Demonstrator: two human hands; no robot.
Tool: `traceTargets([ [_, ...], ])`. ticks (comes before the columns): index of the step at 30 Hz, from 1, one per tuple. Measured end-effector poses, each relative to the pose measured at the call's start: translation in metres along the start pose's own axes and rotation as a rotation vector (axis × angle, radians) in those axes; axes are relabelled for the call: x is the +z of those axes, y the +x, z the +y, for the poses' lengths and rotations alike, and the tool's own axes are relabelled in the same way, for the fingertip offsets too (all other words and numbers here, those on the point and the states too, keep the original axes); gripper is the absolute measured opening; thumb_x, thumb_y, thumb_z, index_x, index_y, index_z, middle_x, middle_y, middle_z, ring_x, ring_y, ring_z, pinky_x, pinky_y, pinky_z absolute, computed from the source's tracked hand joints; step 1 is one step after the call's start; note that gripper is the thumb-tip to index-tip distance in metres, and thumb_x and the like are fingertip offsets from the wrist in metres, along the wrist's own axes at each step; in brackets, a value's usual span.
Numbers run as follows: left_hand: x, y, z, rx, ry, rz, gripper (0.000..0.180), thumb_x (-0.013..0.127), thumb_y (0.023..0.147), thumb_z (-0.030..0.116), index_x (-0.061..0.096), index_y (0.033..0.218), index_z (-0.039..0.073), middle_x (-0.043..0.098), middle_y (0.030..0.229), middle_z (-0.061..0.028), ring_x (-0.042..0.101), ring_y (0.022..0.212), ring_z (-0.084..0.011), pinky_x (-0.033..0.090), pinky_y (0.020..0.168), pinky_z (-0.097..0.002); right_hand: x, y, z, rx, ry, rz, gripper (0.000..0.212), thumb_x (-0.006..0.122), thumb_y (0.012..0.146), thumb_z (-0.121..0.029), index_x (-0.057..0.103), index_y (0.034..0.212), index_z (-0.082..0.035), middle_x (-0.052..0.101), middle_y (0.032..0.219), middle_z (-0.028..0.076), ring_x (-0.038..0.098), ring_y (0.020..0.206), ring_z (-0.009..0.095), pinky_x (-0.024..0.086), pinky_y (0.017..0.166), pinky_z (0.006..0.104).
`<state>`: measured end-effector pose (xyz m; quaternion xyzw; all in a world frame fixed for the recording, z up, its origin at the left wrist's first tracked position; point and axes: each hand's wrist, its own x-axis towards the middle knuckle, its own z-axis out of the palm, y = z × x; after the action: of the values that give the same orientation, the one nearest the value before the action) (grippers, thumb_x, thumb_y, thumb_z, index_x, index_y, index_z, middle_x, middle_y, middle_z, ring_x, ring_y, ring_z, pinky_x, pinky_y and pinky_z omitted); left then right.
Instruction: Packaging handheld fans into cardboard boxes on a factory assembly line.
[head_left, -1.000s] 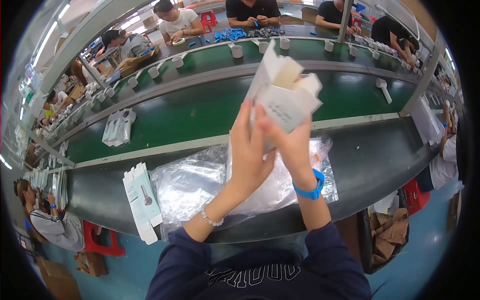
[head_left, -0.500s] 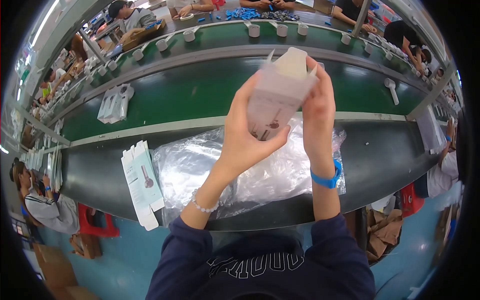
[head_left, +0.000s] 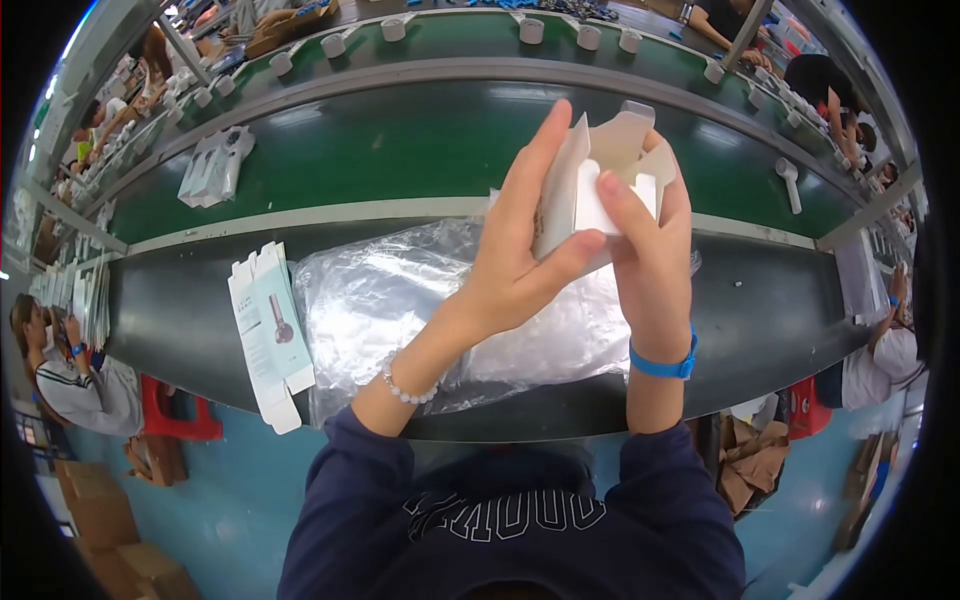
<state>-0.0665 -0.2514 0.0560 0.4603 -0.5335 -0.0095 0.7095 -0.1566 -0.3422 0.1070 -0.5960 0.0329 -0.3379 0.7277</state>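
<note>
Both my hands hold a small white carton (head_left: pixel 563 200) above the workbench, its open end tilted toward me with the flaps spread. My left hand (head_left: pixel 510 245) supports its left side, fingers stretched along the wall and thumb across the near edge. My right hand (head_left: pixel 650 235) wraps the right side, with its thumb at the mouth against a white inner panel or insert (head_left: pixel 592 208); I cannot tell which. Beneath my hands lies a crumpled clear plastic bag (head_left: pixel 375 320). To its left is a flattened pale-green and white carton (head_left: pixel 272 325) with a printed device picture.
Beyond the black workbench (head_left: pixel 770 330) runs a green conveyor belt (head_left: pixel 400 150). A bagged white item (head_left: pixel 215 168) lies on its left, and a white handled device (head_left: pixel 790 185) on its right. Metal posts (head_left: pixel 870 205) frame the station. Co-workers sit around; a red stool (head_left: pixel 180 408) stands lower left.
The carton has tipped so its open mouth turns toward me. My right thumb has come over to the opening, and my left fingers have straightened along the side. The view has shifted slightly.
</note>
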Motion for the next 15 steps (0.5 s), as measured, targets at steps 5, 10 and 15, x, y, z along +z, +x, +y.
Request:
traceTargets([
  [5, -0.002, -0.001, -0.007, 0.245, 0.199, -0.045, 0.071, 0.061, 0.089, 0.038, 0.028, 0.141, 0.002, 0.039, 0.137, -0.0182, 0.043, 0.124, -0.0275, 0.033, 0.104, -0.0382, 0.001, -0.008, -0.002, 0.055, 0.115, 0.033, 0.054, 0.068, 0.08, -0.008, 0.041, 0.127, -0.004, 0.055, 0.114, 0.009, 0.055, 0.105, 0.016, 0.047, 0.088, 0.03],
  [10, -0.003, 0.003, -0.007, 0.385, 0.214, 0.056, 0.044, 0.073, 0.075, 0.035, 0.063, 0.11, 0.01, 0.05, 0.121, -0.0194, 0.054, 0.105, -0.0336, 0.046, 0.087, -0.0389, 0.01, -0.014, 0.001, -0.087, 0.055, 0.086, 0.057, 0.065, 0.078, -0.006, 0.037, 0.128, -0.006, 0.053, 0.114, 0.01, 0.054, 0.107, 0.018, 0.047, 0.088, 0.032],
  [15, -0.019, 0.012, -0.004, 0.685, 0.306, 0.301, 0.045, 0.051, 0.085, 0.05, 0.059, 0.091, 0.006, 0.057, 0.102, -0.0246, 0.06, 0.081, -0.0302, 0.05, 0.064, -0.0348, -0.002, -0.004, 0.006, -0.136, 0.371, -0.425, 0.056, 0.062, 0.082, -0.021, 0.04, 0.131, -0.005, 0.051, 0.126, 0.015, 0.051, 0.115, 0.02, 0.046, 0.092, 0.034],
])
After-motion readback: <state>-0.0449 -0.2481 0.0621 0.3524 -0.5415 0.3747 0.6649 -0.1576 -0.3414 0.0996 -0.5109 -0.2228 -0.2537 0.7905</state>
